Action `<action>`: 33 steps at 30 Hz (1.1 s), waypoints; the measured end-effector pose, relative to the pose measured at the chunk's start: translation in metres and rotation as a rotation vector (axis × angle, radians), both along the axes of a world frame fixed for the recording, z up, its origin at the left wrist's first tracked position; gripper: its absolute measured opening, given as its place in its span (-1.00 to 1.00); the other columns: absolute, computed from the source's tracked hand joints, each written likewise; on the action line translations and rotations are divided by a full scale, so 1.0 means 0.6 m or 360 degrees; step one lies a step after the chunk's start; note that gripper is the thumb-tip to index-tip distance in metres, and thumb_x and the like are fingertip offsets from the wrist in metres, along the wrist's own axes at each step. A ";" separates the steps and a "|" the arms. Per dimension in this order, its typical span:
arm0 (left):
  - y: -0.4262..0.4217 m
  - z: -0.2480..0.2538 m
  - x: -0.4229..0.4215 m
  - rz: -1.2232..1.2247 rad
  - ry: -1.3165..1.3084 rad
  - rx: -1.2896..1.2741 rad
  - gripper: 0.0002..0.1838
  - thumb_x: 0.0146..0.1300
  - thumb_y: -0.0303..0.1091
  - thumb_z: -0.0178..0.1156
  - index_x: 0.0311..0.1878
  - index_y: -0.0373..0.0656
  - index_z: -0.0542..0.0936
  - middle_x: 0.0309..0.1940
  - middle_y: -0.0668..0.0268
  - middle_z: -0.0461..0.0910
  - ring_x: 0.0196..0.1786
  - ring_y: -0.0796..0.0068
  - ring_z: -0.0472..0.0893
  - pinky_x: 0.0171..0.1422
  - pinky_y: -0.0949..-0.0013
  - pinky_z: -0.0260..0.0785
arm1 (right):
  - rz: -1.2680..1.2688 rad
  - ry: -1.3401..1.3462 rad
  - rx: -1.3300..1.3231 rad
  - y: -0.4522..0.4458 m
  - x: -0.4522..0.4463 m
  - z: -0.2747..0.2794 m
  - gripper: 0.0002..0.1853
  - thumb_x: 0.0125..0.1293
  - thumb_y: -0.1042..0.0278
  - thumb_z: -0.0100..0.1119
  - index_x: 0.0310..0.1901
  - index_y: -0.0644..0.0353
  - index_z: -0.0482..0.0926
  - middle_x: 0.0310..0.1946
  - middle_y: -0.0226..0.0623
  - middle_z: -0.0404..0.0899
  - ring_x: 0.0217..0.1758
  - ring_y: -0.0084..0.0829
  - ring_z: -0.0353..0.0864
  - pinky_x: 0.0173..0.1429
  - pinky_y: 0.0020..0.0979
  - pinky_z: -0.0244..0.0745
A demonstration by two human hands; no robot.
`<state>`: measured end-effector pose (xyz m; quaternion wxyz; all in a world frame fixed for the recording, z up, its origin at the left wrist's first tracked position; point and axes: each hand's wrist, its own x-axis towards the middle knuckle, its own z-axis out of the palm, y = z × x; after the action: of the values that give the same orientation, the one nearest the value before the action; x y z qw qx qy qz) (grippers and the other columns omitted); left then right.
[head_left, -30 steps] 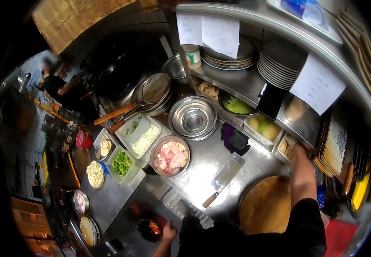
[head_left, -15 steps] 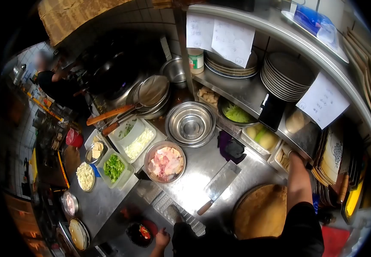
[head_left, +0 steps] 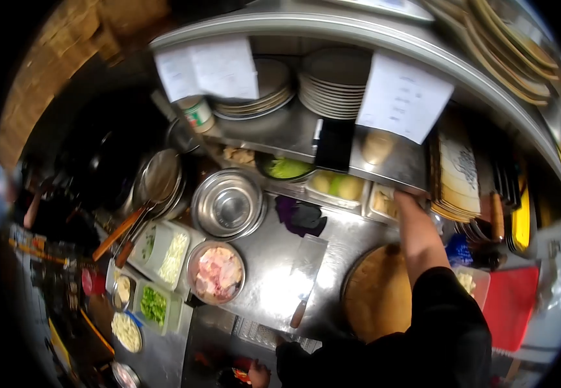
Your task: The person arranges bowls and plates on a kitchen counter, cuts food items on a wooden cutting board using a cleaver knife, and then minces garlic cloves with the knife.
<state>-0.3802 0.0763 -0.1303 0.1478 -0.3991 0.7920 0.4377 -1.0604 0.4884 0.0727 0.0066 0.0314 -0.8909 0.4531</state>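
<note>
My right hand [head_left: 405, 199] reaches into a white container [head_left: 375, 202] of pale pieces under the shelf, its fingers hidden inside. The forearm passes over a round wooden chopping board [head_left: 374, 294]. Low at the bottom edge, my left hand [head_left: 259, 374] is blurred, its fingers curled beside a dark bowl [head_left: 232, 375] with red and yellow pieces; what they hold, if anything, is hidden. A cleaver [head_left: 308, 275] lies flat on the steel counter, left of the board. Beyond its blade is a dark purple cloth-like bundle [head_left: 301, 216].
A bowl of raw meat [head_left: 217, 270], nested steel bowls [head_left: 229, 204] and tubs of chopped greens [head_left: 154, 305] stand to the left. Stacked plates [head_left: 333, 84] and a dark phone-like slab [head_left: 334, 145] are on the shelf. A red board [head_left: 515, 309] lies right. Another person is far left.
The view has swung right, so the counter items appear farther left and the red board shows more. My right hand stays in the white container. My left hand appears closer to the dark bowl.
</note>
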 end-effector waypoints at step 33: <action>0.067 0.071 -0.015 -0.0082 -0.0130 -0.0300 -0.48 0.24 -0.28 0.23 0.26 -0.24 0.63 -0.21 -0.13 0.75 -0.09 -0.17 0.76 0.08 -0.08 0.60 | 0.0152 -0.0414 -0.0299 -0.026 -0.051 -0.054 -0.22 0.58 -0.17 0.00 0.64 0.16 0.20 0.67 -0.16 0.14 0.74 -0.24 0.03 0.76 -0.27 -0.05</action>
<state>-0.3891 0.1167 -0.0874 0.1531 -0.4082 0.8330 0.3408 -1.0910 0.4731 0.0404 -0.1274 0.0141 -0.8354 0.5344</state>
